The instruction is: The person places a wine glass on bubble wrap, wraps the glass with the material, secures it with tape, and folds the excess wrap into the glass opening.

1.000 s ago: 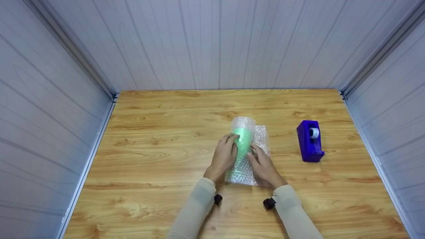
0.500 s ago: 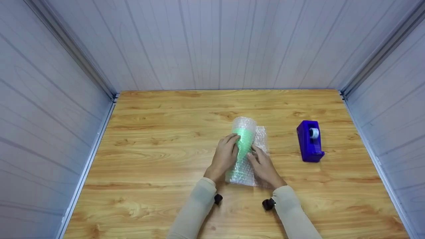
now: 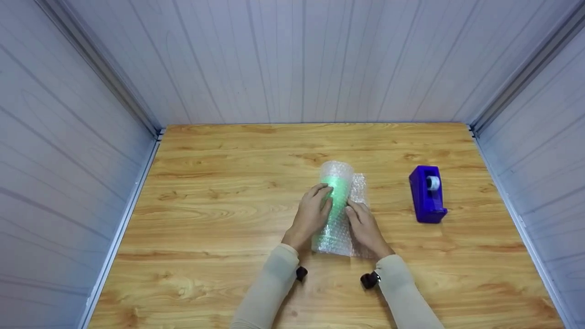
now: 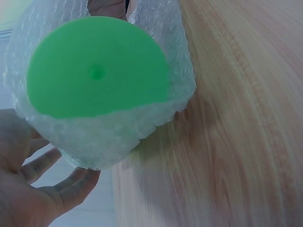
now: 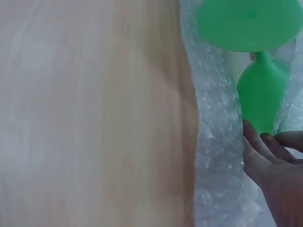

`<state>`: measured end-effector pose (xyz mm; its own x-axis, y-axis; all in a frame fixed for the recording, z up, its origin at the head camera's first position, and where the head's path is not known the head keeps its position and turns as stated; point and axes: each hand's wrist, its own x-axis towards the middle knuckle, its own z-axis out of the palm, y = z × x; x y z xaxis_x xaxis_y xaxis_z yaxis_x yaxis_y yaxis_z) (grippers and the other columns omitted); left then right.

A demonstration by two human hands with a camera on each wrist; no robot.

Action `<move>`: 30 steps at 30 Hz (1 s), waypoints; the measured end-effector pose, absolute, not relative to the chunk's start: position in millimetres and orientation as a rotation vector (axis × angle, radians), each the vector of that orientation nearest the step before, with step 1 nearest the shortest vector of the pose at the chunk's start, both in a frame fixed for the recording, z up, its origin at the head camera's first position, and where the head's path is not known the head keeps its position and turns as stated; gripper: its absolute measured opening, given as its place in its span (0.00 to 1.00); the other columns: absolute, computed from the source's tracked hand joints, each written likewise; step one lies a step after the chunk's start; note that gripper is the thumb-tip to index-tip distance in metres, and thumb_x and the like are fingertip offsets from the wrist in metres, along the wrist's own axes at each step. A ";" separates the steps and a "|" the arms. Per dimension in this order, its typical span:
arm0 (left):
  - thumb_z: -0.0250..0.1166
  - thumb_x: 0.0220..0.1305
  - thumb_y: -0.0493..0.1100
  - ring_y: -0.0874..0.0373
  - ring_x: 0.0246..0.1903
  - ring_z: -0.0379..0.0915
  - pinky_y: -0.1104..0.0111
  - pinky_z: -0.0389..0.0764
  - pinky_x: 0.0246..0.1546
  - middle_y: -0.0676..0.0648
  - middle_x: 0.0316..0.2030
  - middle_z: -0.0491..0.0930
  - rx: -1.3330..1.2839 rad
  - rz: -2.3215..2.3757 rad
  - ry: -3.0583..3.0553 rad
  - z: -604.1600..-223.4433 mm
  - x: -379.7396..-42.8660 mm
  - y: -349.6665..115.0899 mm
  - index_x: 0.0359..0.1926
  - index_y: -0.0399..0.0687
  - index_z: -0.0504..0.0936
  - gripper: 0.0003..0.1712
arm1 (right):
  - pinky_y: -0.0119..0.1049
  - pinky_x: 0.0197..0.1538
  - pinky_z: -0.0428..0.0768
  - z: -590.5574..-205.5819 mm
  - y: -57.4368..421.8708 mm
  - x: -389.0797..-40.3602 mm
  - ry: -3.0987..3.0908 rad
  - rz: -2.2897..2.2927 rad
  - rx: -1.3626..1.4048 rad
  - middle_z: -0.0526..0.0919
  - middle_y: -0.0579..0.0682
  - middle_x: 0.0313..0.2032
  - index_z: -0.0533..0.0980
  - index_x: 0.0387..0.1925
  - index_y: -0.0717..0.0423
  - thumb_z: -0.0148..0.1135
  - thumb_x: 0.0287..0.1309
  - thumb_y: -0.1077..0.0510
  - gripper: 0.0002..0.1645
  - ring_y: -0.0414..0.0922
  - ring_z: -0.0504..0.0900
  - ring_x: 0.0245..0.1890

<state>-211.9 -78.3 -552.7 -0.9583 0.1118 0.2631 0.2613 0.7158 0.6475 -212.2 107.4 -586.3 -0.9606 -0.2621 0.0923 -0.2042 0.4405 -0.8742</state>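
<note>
A green goblet (image 5: 262, 97) lies on its side inside clear bubble wrap (image 3: 358, 185), its round foot (image 4: 97, 71) facing the near side. The wrist views show the foot and the thin stem, and the wrap covers the bowl in the head view. My left hand (image 3: 313, 212) holds the wrapped goblet from the left, fingers curved over its top. On the right side, my right hand (image 3: 365, 226) pinches the wrap close against the goblet. A flat strip of wrap extends to the right, partly under that hand. Its fingertips are partly hidden.
A blue tape dispenser (image 3: 428, 196) with a roll of clear tape stands to the right on the wooden table (image 3: 219, 201). Pale panels (image 3: 292, 64) wall in the table at the back and both sides. Each wrist carries a small black camera.
The wrapped goblet has shifted very slightly to the right. My right thumb has moved right, closer to its fingers. The left hand keeps its hold, and the tape dispenser has stayed put.
</note>
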 end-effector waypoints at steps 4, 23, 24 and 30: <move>0.62 0.73 0.45 0.48 0.62 0.70 0.59 0.71 0.63 0.45 0.62 0.74 -0.290 -1.075 -2.713 -553.4 -211.4 -78.0 0.61 0.44 0.80 0.19 | 0.53 0.58 0.75 -588.4 107.8 -215.8 2.637 -1.615 -0.384 0.80 0.60 0.49 0.74 0.61 0.69 0.51 0.76 0.59 0.22 0.56 0.79 0.51; 0.66 0.70 0.44 0.48 0.59 0.72 0.59 0.73 0.60 0.44 0.60 0.75 -0.331 -1.023 -2.665 -553.6 -210.4 -74.7 0.58 0.44 0.81 0.19 | 0.45 0.48 0.83 -589.5 103.1 -219.4 2.594 -1.725 -0.267 0.76 0.59 0.50 0.76 0.52 0.63 0.62 0.67 0.65 0.14 0.54 0.82 0.46; 0.66 0.70 0.44 0.48 0.59 0.72 0.59 0.73 0.60 0.44 0.60 0.75 -0.334 -1.022 -2.663 -553.7 -210.3 -74.5 0.58 0.45 0.81 0.19 | 0.45 0.49 0.83 -589.8 103.5 -218.9 2.600 -1.718 -0.269 0.76 0.59 0.51 0.76 0.53 0.63 0.62 0.68 0.64 0.14 0.54 0.82 0.47; 0.64 0.71 0.45 0.47 0.59 0.72 0.58 0.74 0.59 0.45 0.60 0.75 -0.329 -1.008 -2.676 -553.1 -211.0 -73.0 0.59 0.45 0.81 0.18 | 0.49 0.56 0.78 -587.5 104.5 -217.1 2.622 -1.650 -0.247 0.77 0.57 0.51 0.77 0.56 0.62 0.57 0.73 0.54 0.18 0.54 0.80 0.50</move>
<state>-211.0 -73.0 -553.1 -0.9397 0.1179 0.3209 0.3004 0.7331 0.6102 -217.1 104.5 -587.5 -0.9868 -0.1517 0.0558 -0.1160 0.4239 -0.8983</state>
